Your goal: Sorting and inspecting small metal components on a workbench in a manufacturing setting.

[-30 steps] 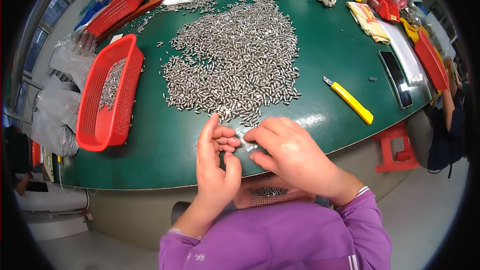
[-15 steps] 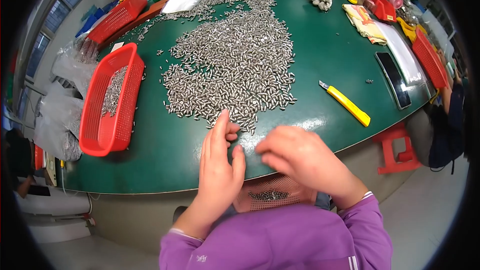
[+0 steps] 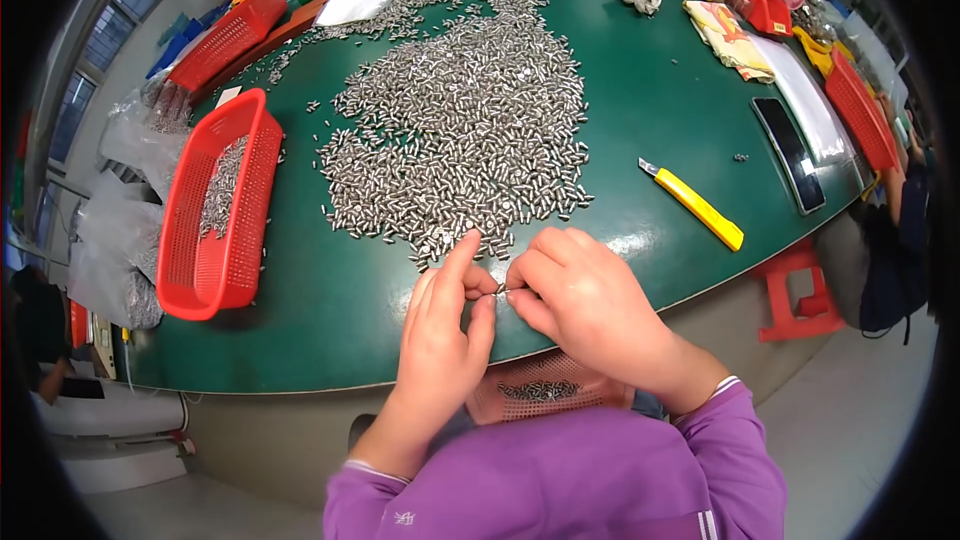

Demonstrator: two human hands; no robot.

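My left hand (image 3: 440,340) and my right hand (image 3: 585,305) meet at the near edge of the round green desk (image 3: 330,310), fingertips pressed together and pinching a small silver metal pin (image 3: 501,290) between them; my left forefinger points up toward the pile, the other fingers curled in. Just beyond my fingertips lies the big spread heap of small silver metal pins (image 3: 460,130), covering the middle of the desk. Below my wrists, against my purple sleeves, sits a pinkish mesh basket (image 3: 545,390) with a few pins in it. To my left a long red plastic mesh basket (image 3: 215,205) holds more pins. To my right a yellow utility knife (image 3: 695,205) lies apart from the heap, with a black phone (image 3: 790,152) further right
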